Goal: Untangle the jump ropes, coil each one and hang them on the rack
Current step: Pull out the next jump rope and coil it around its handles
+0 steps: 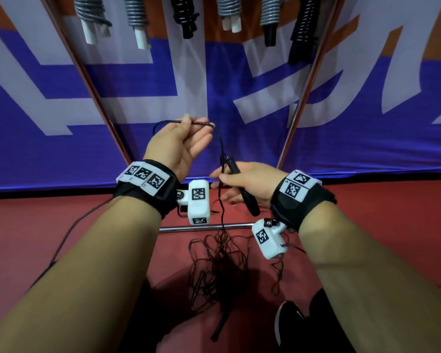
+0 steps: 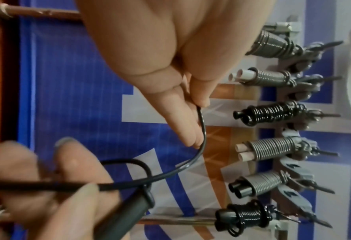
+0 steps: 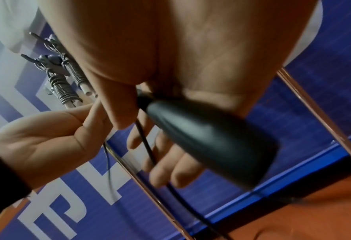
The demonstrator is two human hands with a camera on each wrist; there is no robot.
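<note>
My left hand is raised palm up and pinches a thin black jump rope between thumb and fingers. From the pinch the rope curves down to its black handle, which my right hand grips with the thumb on top. The handle lies across the right palm, and the cord passes over the fingers. The rest of the rope drops into a tangled pile on the red floor, where further black handles lie.
Several coiled ropes, grey and black, hang on the rack's clips above. Copper rack poles slant at both sides, and a chrome base bar crosses the floor. A blue banner stands behind. My black shoe is at lower right.
</note>
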